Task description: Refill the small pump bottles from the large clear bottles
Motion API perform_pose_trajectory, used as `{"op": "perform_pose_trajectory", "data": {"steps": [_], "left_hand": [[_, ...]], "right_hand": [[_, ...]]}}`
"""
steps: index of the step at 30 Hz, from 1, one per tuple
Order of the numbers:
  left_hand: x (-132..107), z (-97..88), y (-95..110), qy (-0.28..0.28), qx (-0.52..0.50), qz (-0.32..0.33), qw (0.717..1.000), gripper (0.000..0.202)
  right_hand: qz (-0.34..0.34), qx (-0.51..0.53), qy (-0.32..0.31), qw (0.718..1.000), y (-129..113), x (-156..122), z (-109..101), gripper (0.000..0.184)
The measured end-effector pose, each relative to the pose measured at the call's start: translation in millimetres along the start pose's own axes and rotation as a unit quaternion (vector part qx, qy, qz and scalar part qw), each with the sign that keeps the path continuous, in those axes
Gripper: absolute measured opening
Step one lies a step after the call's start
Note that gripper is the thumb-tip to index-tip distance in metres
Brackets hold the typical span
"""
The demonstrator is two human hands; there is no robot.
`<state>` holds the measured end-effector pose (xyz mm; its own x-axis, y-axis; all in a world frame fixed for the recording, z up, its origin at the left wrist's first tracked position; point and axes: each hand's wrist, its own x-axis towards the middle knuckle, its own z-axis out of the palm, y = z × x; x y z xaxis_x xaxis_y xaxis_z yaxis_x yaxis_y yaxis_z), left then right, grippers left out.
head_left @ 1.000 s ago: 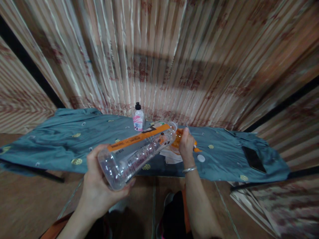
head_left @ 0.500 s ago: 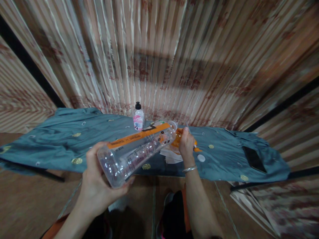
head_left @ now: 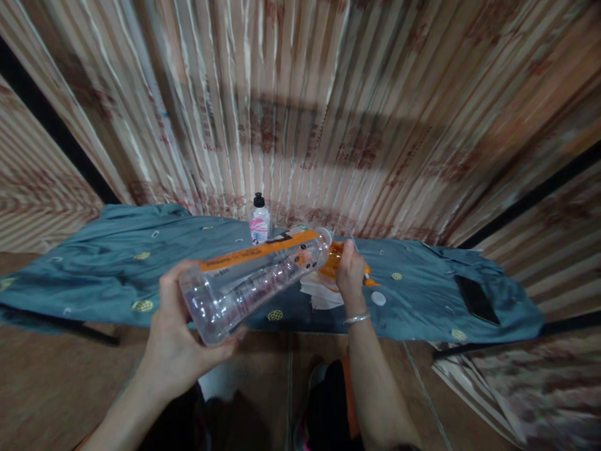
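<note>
Above the near part of the cloth-covered table, a long clear plastic bottle with an orange-striped label (head_left: 256,285) is held aslant, its base toward the person's left and its mouth end toward the right hand. The left hand (head_left: 176,338) grips the base end, reaching in from the lower left, fingers bent over the far side and thumb stretched along the near underside. The right hand (head_left: 351,269), forearm extended forward, silver bracelet (head_left: 357,318) at the wrist, closes on a clear container with amber-orange contents (head_left: 334,258), thumb pointing up; its other fingers are mostly hidden. Whether bottle and container touch cannot be told. Close by lie a crumpled white sheet (head_left: 323,297), an orange plastic nozzle (head_left: 370,281) and a round white disc (head_left: 378,299); farther right, a black rectangular phone (head_left: 476,299) rests on the blue-green patterned cloth (head_left: 422,282).
</note>
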<state>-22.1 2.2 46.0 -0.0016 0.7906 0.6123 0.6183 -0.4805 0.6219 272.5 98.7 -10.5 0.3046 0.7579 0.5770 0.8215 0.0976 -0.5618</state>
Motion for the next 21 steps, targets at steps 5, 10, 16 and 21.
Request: {"op": "perform_pose_trajectory", "data": {"steps": [5,10,16,21], "left_hand": [[8,-0.4,-1,-0.012,0.001,0.002,1.0,0.084],[12,-0.6,-8,-0.021,-0.007,0.025,0.999,0.085],[11,0.9,-12,-0.013,-0.002,0.037,0.999,0.086],[11,0.9,-11,-0.01,0.002,0.038,0.999,0.086]], "right_hand": [[0.029,0.029,0.018,0.999,-6,-2,-2,0.058],[0.024,0.039,0.021,0.999,-6,-2,-4,0.059],[0.037,0.038,0.034,0.998,-7,-1,-4,0.058],[0.039,0.041,0.029,0.998,-7,-1,-4,0.058]]}}
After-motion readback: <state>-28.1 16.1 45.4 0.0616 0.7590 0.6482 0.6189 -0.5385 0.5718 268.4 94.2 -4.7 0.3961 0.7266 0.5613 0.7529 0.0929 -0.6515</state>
